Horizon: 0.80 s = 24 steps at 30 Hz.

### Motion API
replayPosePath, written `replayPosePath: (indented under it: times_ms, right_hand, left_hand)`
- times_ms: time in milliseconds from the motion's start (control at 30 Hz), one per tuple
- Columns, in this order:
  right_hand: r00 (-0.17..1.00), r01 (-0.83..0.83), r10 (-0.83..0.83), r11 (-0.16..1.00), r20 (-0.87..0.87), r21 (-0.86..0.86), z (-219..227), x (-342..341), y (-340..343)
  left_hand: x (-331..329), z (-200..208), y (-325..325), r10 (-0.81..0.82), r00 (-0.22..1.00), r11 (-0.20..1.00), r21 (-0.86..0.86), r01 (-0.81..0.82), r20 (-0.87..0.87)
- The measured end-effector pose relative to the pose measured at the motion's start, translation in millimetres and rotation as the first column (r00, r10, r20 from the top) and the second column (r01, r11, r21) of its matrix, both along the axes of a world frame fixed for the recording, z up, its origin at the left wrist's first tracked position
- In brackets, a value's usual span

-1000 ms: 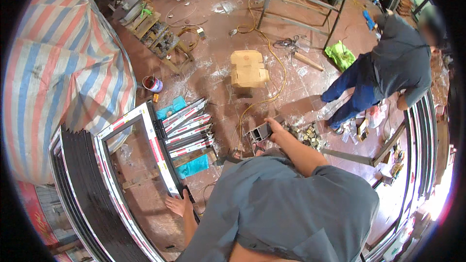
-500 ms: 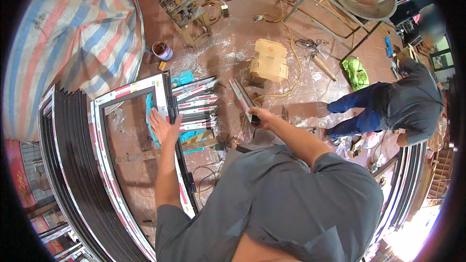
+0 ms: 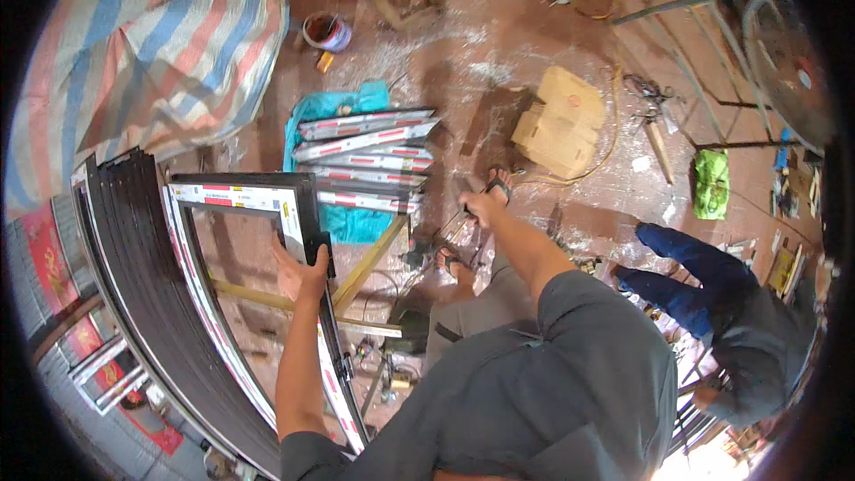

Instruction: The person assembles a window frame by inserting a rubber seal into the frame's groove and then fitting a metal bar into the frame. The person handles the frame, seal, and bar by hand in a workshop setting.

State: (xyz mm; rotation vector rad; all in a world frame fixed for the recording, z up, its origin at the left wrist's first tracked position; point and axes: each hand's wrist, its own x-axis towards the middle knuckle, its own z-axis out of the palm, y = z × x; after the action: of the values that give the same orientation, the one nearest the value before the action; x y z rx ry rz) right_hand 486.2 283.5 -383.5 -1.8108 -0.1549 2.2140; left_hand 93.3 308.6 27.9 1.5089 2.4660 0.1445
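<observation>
My left hand (image 3: pixel 301 274) is wrapped round the side bar of a window frame (image 3: pixel 233 193), thumb on the outer dark edge and fingers toward the opening. The frame is black with white protective tape and stands upright at my left. In front of my body, my right hand (image 3: pixel 484 207) is closed above my sandalled feet. Whatever it holds is too unclear to name. Between the hands, farther off, several taped profile strips (image 3: pixel 365 160) lie in a stack on a turquoise cloth (image 3: pixel 307 111).
A row of black frames (image 3: pixel 147 240) leans at the far left beside a striped tarp (image 3: pixel 178 44). A wooden trestle (image 3: pixel 370 263) stands behind the held frame. A paint bucket (image 3: pixel 328 32), cardboard (image 3: pixel 563 120) and cord lie ahead. A co-worker (image 3: pixel 757 330) bends at the right.
The profile piece seen in my right hand earlier no longer shows there. My left hand has gone from lying spread against the frame to gripping its bar. The view has shifted.
</observation>
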Motion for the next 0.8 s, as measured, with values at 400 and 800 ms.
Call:
replayPosePath:
  times_ms: [400,800]
  right_hand:
    - [0.558,-0.536,0.515,0.822,0.650,-0.191,-79.6,39.9,177.4]
    - [0.648,-0.255,0.291,0.954,0.704,-0.159,-92.6,38.7,156.1]
  left_hand:
    - [-33.5,-41.6,-12.8,-0.120,0.989,0.990,0.081,0.114,0.080]
    - [-29.0,-44.9,-36.3,-0.067,0.981,0.996,0.072,0.055,0.182]
